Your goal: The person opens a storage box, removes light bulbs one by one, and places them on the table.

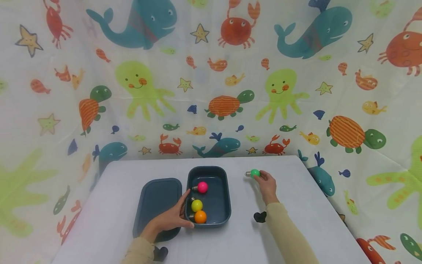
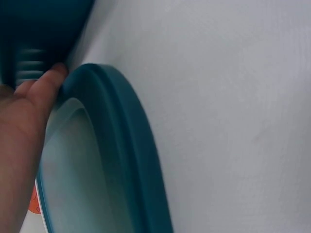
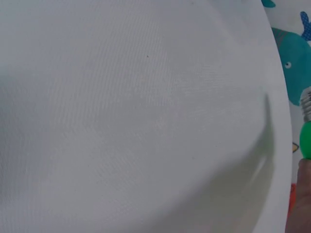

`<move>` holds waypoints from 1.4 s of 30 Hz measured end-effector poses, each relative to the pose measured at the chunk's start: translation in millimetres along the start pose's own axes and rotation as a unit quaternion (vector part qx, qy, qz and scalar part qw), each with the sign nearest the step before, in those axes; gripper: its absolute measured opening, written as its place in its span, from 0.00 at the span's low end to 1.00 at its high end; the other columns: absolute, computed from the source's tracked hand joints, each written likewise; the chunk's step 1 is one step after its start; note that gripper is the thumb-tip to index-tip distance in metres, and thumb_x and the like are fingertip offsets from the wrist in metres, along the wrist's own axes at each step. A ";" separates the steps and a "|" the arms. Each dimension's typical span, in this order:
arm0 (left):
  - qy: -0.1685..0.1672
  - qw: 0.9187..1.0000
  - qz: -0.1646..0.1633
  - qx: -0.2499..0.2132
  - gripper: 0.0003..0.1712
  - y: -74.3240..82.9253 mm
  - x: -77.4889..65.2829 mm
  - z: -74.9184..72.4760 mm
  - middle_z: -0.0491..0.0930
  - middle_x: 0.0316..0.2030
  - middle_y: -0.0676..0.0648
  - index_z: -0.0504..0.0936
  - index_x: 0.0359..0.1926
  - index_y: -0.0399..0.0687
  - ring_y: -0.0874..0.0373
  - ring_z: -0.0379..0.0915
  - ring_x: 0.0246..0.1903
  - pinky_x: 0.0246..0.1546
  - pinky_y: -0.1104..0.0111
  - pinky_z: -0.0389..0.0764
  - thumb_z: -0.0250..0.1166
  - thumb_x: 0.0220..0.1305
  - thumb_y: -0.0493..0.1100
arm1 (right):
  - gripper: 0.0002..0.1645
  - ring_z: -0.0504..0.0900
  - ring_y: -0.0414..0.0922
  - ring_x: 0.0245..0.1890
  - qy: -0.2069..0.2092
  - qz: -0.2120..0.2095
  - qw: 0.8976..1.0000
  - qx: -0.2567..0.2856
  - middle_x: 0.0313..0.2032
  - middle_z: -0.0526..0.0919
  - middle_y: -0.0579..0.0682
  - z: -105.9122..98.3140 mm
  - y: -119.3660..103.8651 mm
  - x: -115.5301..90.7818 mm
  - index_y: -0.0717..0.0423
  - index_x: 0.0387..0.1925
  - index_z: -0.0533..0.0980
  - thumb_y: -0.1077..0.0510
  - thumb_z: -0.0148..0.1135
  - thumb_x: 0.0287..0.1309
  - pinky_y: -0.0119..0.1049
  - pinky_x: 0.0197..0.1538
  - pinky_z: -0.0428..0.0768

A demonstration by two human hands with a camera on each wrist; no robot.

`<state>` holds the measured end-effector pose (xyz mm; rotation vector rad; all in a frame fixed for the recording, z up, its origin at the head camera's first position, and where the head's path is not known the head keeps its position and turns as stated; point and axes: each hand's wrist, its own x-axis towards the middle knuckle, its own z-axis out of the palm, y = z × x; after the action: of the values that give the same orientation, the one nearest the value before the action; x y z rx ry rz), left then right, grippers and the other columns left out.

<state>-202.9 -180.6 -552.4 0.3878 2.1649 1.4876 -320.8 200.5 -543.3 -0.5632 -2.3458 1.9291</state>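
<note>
My right hand pinches a green light bulb by its round end, held over the right part of the table with the metal screw base pointing left. In the right wrist view, only part of this bulb shows at the right edge. My left hand rests against the left side of a dark blue box, thumb near the front corner and straight fingers along the wall. Inside the box lie a pink bulb, a yellow bulb and an orange bulb, along its left side.
A dark blue lid lies left of the box, partly under my left hand and forearm. The white table ends at a curtain printed with sea animals. Dark round pieces sit at both wrists.
</note>
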 end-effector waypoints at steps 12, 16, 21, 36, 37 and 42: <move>0.002 1.000 0.005 -0.001 0.70 -2.4 0.6 -0.4 0.33 0.76 0.33 0.29 0.77 0.65 0.37 0.50 0.71 0.68 0.46 0.57 0.76 0.53 0.51 | 0.33 0.64 0.56 0.68 -0.013 0.005 0.999 -0.037 0.67 0.66 0.64 0.3 15.0 3.0 0.63 0.68 0.63 0.57 0.61 0.65 0.46 0.68 0.67; 0.000 1.000 0.005 -0.004 0.70 -1.7 0.4 -0.2 0.33 0.76 0.33 0.29 0.77 0.63 0.37 0.49 0.71 0.68 0.46 0.57 0.76 0.53 0.50 | 0.33 0.64 0.56 0.69 -0.016 0.011 0.999 -0.046 0.68 0.66 0.64 1.4 17.6 3.1 0.62 0.68 0.63 0.57 0.60 0.66 0.47 0.68 0.67; -0.002 1.000 0.004 -0.008 0.70 -2.2 0.1 -0.1 0.33 0.76 0.33 0.28 0.77 0.62 0.37 0.49 0.71 0.68 0.46 0.57 0.76 0.54 0.50 | 0.33 0.63 0.56 0.69 -0.020 0.013 0.999 -0.044 0.68 0.65 0.64 2.1 18.3 2.7 0.62 0.68 0.63 0.57 0.60 0.66 0.48 0.68 0.67; -0.002 1.000 0.010 -0.001 0.70 2.5 -0.1 -1.5 0.33 0.76 0.33 0.28 0.77 0.61 0.37 0.49 0.72 0.68 0.46 0.57 0.76 0.54 0.49 | 0.36 0.64 0.55 0.68 -0.017 0.014 0.998 -0.051 0.68 0.66 0.61 -0.3 16.3 8.0 0.61 0.69 0.63 0.54 0.61 0.65 0.49 0.68 0.66; -0.003 1.000 0.011 -0.001 0.70 3.1 -0.2 -1.5 0.33 0.76 0.33 0.28 0.77 0.61 0.37 0.49 0.71 0.68 0.46 0.57 0.76 0.54 0.49 | 0.36 0.65 0.55 0.68 -0.015 0.017 0.998 -0.052 0.68 0.67 0.60 -0.5 15.0 8.0 0.60 0.69 0.63 0.53 0.62 0.65 0.48 0.68 0.67; -0.008 1.000 0.013 -0.011 0.69 1.5 -0.2 -1.6 0.33 0.76 0.33 0.28 0.77 0.61 0.37 0.48 0.72 0.68 0.47 0.56 0.75 0.54 0.48 | 0.34 0.65 0.54 0.68 -0.003 0.005 0.999 -0.046 0.67 0.68 0.59 -3.6 5.8 6.3 0.59 0.69 0.65 0.53 0.62 0.65 0.47 0.69 0.66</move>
<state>-203.7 -181.4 -550.5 0.4215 2.1371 1.5155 -324.4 206.7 -549.3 -0.5787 -2.4503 1.8370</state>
